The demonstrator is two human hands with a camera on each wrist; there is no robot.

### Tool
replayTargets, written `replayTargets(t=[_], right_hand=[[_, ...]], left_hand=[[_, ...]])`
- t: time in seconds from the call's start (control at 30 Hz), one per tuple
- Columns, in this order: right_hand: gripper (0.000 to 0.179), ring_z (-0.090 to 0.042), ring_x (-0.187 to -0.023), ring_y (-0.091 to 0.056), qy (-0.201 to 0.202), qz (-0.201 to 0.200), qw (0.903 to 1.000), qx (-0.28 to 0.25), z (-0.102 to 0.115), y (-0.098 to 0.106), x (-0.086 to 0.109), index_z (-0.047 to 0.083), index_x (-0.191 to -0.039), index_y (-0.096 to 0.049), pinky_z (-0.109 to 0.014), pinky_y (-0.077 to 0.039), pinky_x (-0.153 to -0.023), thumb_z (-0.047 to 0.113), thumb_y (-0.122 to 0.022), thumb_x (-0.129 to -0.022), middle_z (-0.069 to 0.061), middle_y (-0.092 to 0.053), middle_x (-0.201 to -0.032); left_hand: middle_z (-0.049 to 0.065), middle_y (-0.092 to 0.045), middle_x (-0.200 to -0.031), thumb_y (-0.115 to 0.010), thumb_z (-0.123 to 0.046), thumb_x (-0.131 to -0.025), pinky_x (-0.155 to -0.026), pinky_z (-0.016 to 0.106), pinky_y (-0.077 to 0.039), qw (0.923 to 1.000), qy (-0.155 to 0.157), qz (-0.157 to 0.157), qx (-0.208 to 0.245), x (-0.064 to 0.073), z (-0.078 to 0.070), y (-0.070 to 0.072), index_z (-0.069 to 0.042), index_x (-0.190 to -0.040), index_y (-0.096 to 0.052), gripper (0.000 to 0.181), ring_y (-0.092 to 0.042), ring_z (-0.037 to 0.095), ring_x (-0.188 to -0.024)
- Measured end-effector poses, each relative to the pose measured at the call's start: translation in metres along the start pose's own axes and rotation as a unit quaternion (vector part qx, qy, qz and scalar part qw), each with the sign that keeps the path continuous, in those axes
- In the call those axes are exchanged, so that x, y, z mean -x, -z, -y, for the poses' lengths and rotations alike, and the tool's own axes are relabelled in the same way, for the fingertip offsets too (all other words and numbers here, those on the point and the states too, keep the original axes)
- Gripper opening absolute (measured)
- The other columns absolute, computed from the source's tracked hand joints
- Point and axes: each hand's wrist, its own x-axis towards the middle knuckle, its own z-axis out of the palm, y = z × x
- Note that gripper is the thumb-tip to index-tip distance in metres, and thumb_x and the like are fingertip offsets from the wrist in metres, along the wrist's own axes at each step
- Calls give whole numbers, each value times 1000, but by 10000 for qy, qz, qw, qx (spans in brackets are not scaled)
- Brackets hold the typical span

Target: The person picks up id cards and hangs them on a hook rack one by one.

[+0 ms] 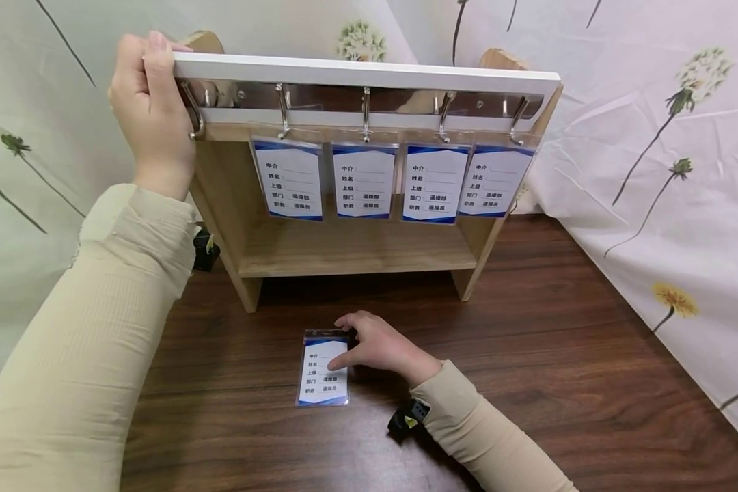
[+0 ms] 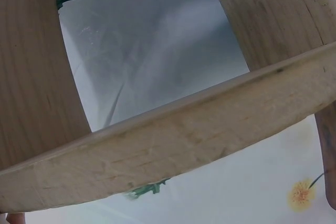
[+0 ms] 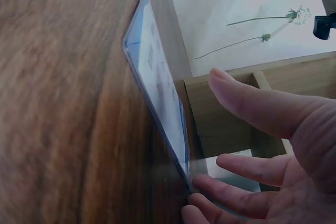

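Observation:
My left hand grips the upper left corner of a wooden rack with a white top board. Several clear-sleeved ID badges hang along the metal hooks; the leftmost hook bears none. Another ID badge lies flat on the dark table in front of the rack. Over that badge's right side reaches my right hand, thumb and fingers spread apart. In the right wrist view, the fingertips come close to one end of the badge; whether they touch it I cannot tell.
A lower shelf spans the rack's two wooden sides. Dark wood-grain table surrounds its feet. Behind and to the right hangs a pale cloth with dandelion prints. The left wrist view shows a curved wooden edge.

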Motion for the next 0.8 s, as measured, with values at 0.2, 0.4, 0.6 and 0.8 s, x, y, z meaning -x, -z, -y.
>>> replayTargets(t=[0.2,0.4,0.6,0.8], right_hand=[[79,-29,-125,-48,-89,49,9990,426,2,-7,1,8,-140,-53,-43,-45,-102,34,-88,-73,-12,-52,-135],[87,-30,-127,-44,-110,62,9976,680,2,-12,0,10,-144,-48,-44,-43,-104,36,-88,-72,-14,-46,-139],[87,-30,-129,-41,-71,56,9971,750,3,-16,0,10,-146,-46,-44,-43,-104,33,-88,-73,-14,-45,-140],[85,-29,-126,-43,-53,28,9957,924,6,-18,-1,12,-144,-48,-41,-45,-102,30,-89,-72,-11,-48,-137]], left_hand=[[-24,-64,-83,-43,-20,-101,-70,16,-34,10000,-14,18,-38,1,0,0,-39,-75,-50,33,-48,-2,-72],[-24,-62,-82,-43,-20,-101,-68,16,-33,10000,-68,2,-58,2,1,0,-40,-74,-48,33,-46,-2,-68],[-24,-61,-79,-43,-20,-101,-67,15,-34,9999,-110,7,-67,2,1,-1,-41,-75,-48,33,-47,-3,-67],[-25,-60,-79,-43,-19,-101,-70,16,-33,9999,-112,6,-56,2,0,1,-40,-74,-46,34,-47,-2,-71]])
